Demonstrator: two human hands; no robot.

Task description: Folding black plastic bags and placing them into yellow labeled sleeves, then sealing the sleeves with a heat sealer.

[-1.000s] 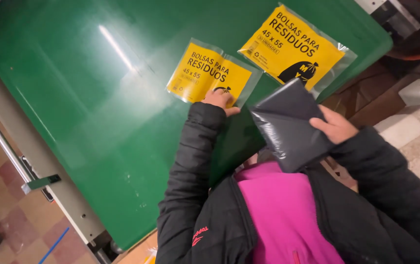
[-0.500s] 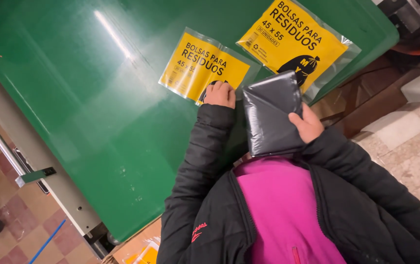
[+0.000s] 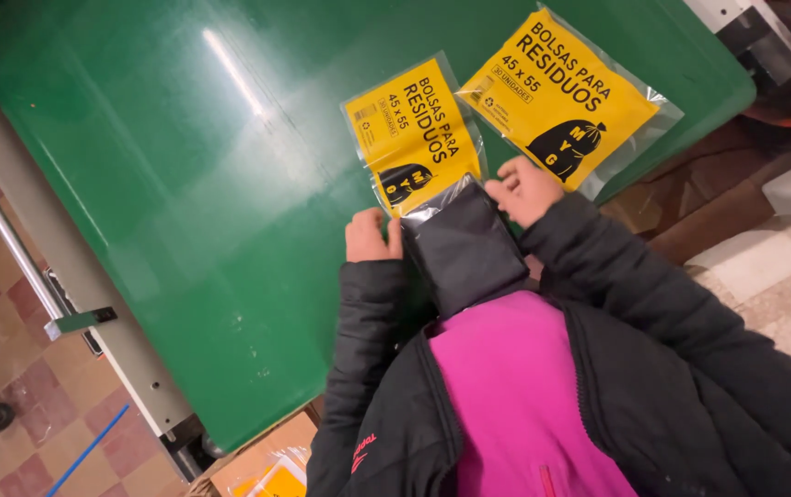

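The left hand [image 3: 370, 237] and right hand [image 3: 524, 189] are each pinching a side of the clear yellow-labelled packet's [image 3: 414, 133] open mouth on the green tabletop [image 3: 184, 184]. A folded dark stack of bags [image 3: 465, 244] is sitting partly inside it. Keeping the mouth wide and the stack square should help it slide in. A second, filled packet [image 3: 566, 101] is lying just beside it.

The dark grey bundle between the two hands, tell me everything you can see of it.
The dark grey bundle looks like a flat, folded stack of thin, slightly glossy plastic. Its far end sits in the open mouth of a clear packet with a yellow label on the green table; its near end reaches the person's chest. The left hand and right hand flank it at the packet's mouth.
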